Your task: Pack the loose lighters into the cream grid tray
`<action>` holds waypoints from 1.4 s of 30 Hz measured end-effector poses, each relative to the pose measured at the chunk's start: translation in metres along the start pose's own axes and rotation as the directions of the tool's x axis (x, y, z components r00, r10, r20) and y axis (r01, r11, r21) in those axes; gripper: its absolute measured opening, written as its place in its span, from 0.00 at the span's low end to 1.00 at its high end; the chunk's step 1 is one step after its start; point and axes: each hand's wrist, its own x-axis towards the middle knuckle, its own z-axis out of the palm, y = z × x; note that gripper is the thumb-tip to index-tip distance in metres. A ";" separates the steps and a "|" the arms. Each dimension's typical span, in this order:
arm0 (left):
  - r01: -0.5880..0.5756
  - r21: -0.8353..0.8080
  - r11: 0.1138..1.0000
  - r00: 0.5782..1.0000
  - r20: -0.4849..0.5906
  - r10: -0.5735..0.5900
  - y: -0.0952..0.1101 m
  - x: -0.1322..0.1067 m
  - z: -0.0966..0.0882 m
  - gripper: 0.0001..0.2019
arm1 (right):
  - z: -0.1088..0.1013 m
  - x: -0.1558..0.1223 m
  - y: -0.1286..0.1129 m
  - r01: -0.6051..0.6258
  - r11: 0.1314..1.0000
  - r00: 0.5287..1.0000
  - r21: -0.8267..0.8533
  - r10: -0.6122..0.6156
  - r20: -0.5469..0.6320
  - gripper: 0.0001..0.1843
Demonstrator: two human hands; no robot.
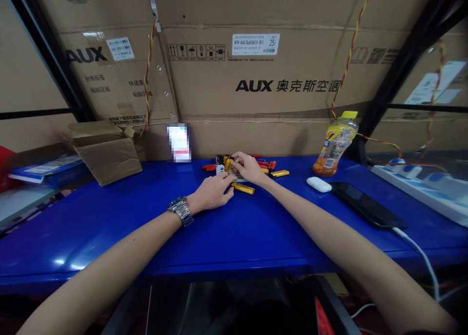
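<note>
Near the back of the blue table, a small pale box (220,169) stands with black-topped and yellow lighters upright in it. My left hand (212,193), with a metal watch on its wrist, lies against the box's near side, its fingers curled onto the edge. From the right, my right hand (250,168) reaches over the box, thumb and fingers pinched at a yellow lighter (228,163) that they partly hide. A loose yellow lighter (243,188) lies just in front of the hands. Red lighters (209,167) lie left of the box, and more red and yellow ones spread behind my right hand.
A lit phone (179,142) leans against the large carton (292,120) at the back. An open cardboard box (109,154) stands left. To the right are a drink bottle (334,147), a white earphone case (319,184), a black phone (365,206) on a cable and a power strip (420,186).
</note>
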 end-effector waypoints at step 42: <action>0.071 -0.433 0.898 0.973 -0.167 -0.158 -0.001 0.005 -0.002 0.08 | -0.113 -0.027 0.000 -0.088 0.534 0.834 -0.841 0.502 0.231 0.20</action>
